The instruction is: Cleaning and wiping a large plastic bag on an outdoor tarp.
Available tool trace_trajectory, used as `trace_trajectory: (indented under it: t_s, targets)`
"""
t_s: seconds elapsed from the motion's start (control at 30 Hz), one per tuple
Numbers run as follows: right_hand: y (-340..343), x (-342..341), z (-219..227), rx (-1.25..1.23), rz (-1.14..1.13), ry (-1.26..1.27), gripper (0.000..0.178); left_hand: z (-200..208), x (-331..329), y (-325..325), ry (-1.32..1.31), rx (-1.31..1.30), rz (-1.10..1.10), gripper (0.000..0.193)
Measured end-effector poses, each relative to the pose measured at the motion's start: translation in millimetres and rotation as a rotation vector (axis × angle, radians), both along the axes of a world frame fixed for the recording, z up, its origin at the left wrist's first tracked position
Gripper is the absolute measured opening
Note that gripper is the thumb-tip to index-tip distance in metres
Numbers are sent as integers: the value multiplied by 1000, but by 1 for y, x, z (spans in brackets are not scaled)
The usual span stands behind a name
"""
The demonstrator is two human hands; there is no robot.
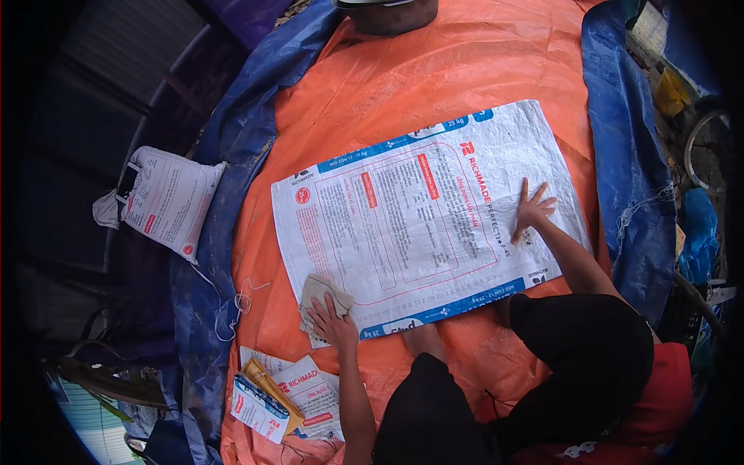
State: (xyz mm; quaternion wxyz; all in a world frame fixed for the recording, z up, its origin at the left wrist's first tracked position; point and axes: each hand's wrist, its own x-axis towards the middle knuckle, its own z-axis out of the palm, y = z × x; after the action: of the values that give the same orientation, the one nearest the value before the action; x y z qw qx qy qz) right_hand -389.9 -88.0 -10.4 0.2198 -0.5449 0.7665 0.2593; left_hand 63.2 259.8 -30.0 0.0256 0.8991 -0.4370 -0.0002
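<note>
A flattened white woven feed sack (403, 217) with blue bands and red and black print lies on an orange tarp (465, 70) in front of me. On the sack's right part my right hand (532, 209) lies flat, fingers spread, holding nothing. My left hand (335, 322) rests at the sack's lower left corner, its fingers apart over a crumpled beige cloth (324, 288). The cloth lies partly on the sack, and the hand presses on it without visibly gripping it.
Folded printed sacks (271, 395) lie in a pile at lower left. A filled white sack (172, 198) stands on the blue tarp (298, 46) at left, near loose white string (240, 302). A dark round vessel (395, 17) sits at the far edge. My black-clad legs (434, 411) are close by.
</note>
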Motion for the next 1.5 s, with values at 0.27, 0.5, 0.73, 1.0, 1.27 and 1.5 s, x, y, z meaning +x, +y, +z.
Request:
trace_trajectory:
  t_s: [0.27, 0.5, 0.73, 1.0, 1.27, 1.5]
  targets:
    - [12, -24, 7, -174, 95, -175, 182, -19, -18, -20, -60, -33, 136, 85]
    - [18, -30, -2, -269, 206, -170, 177, -40, -13, -12, -36, -74, 106, 87]
    - [72, -52, -27, -767, 404, -339, 127, -44, -52, -32, 87, -147, 86, 77]
    - [162, -53, -77, -1087, 298, -375, 58, -17, -235, -77, 548, -120, -863, 90]
    - [165, -54, -76, -1071, 290, -367, 58, -20, -186, -80, 402, 51, -625, 93]
    - [163, -57, -83, -1073, 263, -366, 59, -33, -43, -15, 136, -8, -158, 84]
